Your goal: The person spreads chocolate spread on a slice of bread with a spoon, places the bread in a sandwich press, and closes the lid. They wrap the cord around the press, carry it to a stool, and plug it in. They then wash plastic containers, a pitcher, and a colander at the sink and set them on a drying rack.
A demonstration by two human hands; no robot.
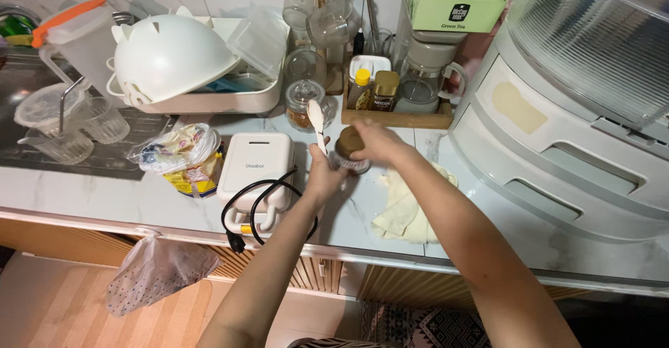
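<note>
Left hand point(326, 174) is wrapped around a small jar point(346, 158) and pinches a white spoon point(317, 124) upright too; right hand point(373, 142) is clamped over the brown lid point(348, 141), mid-counter. Juggling both could let the spoon slip or the jar tip – my guess. Close left sit a white waffle maker point(254, 163) and its black cord point(261, 212); a cloth point(408, 209) lies right, a glass jar point(303, 104) just behind.

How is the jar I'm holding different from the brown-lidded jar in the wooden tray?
The jar in hand is out on the counter, gripped by the right hand on its lid and the left hand beside it; the tray jar stands untouched in the wooden tray. The held jar is mostly hidden by the hands; the tray jar shows its full side. Both have brown lids.
</note>
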